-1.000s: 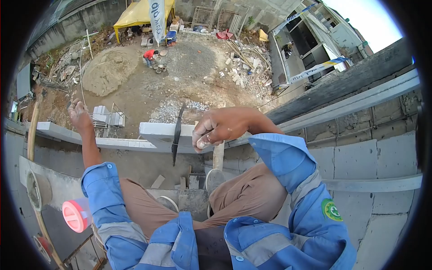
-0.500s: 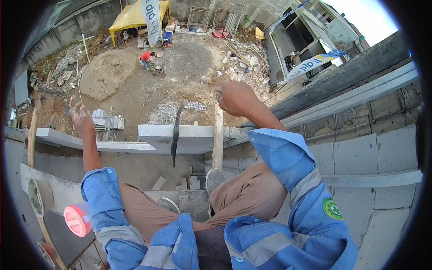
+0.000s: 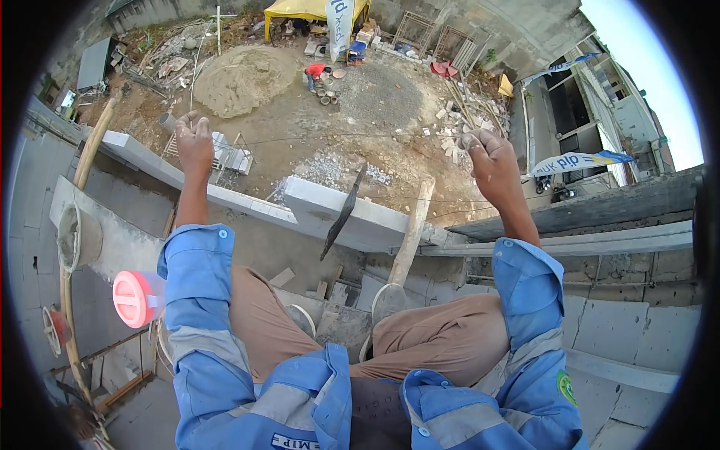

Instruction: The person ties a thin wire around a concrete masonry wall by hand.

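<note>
A thin string (image 3: 337, 136) runs across in front of me between my two raised hands. My left hand (image 3: 195, 146) is closed, and a short grey tube (image 3: 166, 122) sticks out beside its fingers. At the other end, my right hand (image 3: 491, 161) pinches the string with thumb and fingers. Below it, between the hands, a dark narrow strip (image 3: 345, 211) hangs at a slant in front of a white block wall (image 3: 337, 215). A wooden pole (image 3: 412, 229) rises just right of the strip, close to my shoe (image 3: 388, 301).
I sit high over a yard with a sand pile (image 3: 244, 79), a gravel heap (image 3: 382, 94) and a person in red (image 3: 315, 73). On my left are a bucket (image 3: 79, 236), a pink-lidded jug (image 3: 135, 298) and a bamboo pole (image 3: 97, 142). A concrete beam (image 3: 600, 195) runs along the right.
My view has turned left. My right hand has moved farther from the left one, and the string now shows stretched between them. The grey tube has moved along with my left hand.
</note>
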`<state>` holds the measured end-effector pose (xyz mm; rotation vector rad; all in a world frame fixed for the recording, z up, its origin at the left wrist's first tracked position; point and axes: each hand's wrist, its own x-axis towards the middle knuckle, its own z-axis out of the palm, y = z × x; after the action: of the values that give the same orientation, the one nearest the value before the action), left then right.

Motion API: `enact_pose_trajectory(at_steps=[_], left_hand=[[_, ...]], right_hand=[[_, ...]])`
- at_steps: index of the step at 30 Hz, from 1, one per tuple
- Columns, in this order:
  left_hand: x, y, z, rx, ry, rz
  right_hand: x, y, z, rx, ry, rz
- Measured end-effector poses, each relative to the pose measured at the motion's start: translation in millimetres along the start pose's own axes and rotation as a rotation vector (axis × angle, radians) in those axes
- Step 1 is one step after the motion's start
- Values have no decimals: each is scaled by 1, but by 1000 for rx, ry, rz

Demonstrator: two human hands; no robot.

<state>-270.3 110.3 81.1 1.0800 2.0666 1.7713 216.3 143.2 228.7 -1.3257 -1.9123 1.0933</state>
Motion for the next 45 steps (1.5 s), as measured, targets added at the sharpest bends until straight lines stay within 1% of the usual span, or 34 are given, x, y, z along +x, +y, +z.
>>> enact_pose_trajectory(at_steps=[1, 2, 3, 4, 5, 6, 7, 9, 10, 11, 12, 13, 15, 16, 18, 19, 21, 22, 24, 26, 28, 29, 31, 32, 34, 36, 37, 39, 40, 42, 43, 44, 45], left_hand=[[-1, 1, -2, 89, 39, 1], [3, -10, -4, 97, 49, -2], [10, -28, -3, 98, 98, 47], [10, -22, -5, 98, 147, 97], [5, -16, -8, 106, 145, 47], [7, -22, -12, 109, 153, 46], [11, -31, -15, 119, 199, 54], [12, -42, -19, 134, 248, 53], [12, -43, -21, 116, 183, -14], [12, -44, -22, 98, 116, -77], [10, -39, -22, 104, 117, -76], [6, -30, -21, 126, 103, -58], [6, -27, -21, 132, 90, -47], [6, -33, -23, 132, 96, -48], [10, -46, -26, 77, 126, -87], [12, -52, -27, 80, 128, -88], [16, -60, -29, 113, 236, 0], [14, -52, -31, 118, 237, 2], [9, -38, -35, -31, 348, -87], [13, -43, -37, 5, 349, -109], [12, -34, -41, 46, 328, -119], [10, -29, -38, 69, 309, -80], [6, -20, -35, 87, 294, -42], [5, -18, -36, 53, 299, -49], [3, -16, -42, 20, 320, -61], [2, -15, -49, 37, 365, -81], [2, -18, -52, 39, 369, -82], [4, -22, -58, 83, 429, -65], [4, -25, -61, 84, 426, -65], [1, -29, -65, 149, 411, -94], [0, -30, -64, 151, 402, -92], [0, -30, -62, 190, 354, -97], [1, -29, -59, 225, 310, -100]], right_hand=[[-3, -2, 3, -566, 23, -60], [-7, -1, 7, -686, -165, -6], [-12, 0, 11, -803, -352, 48], [-17, -2, 13, -803, -357, 40], [-21, -6, 14, -625, -618, 2], [-25, -10, 13, -439, -873, -33], [-29, -17, 7, -441, -877, -39], [-35, -31, -6, 432, -839, 96], [-32, -30, -3, 434, -848, 98], [-27, -28, 1, 691, -572, 27], [-23, -26, 5, 932, -278, -42], [-19, -21, 4, 936, -280, -41], [-9, -12, -4, 167, 98, 70], [-8, -8, -2, 166, 93, 66], [-12, 1, 4, -784, -96, -46], [-17, 6, 7, -783, -99, -48], [-28, 13, 16, -798, -748, 7], [-30, -2, 18, -793, -749, 4], [-32, -48, 9, -96, -1165, 107], [-35, -54, -17, 515, -985, -269], [-47, -67, -21, 890, -258, -234], [-45, -64, -23, 892, -252, -238], [-35, -55, -28, -33, 310, -21], [-35, -49, -22, -35, 307, -27], [-37, -40, -8, -771, 164, -140], [-49, -44, -5, -910, -344, 60], [-54, -53, -6, -910, -347, 56], [-64, -73, -10, -468, -900, 38], [-68, -68, -16, -466, -899, 40], [-74, -59, -28, 495, -683, -191], [-73, -60, -23, 699, -464, -230], [-68, -60, -21, 764, -283, -219], [-62, -62, -16, 629, -49, -171]])
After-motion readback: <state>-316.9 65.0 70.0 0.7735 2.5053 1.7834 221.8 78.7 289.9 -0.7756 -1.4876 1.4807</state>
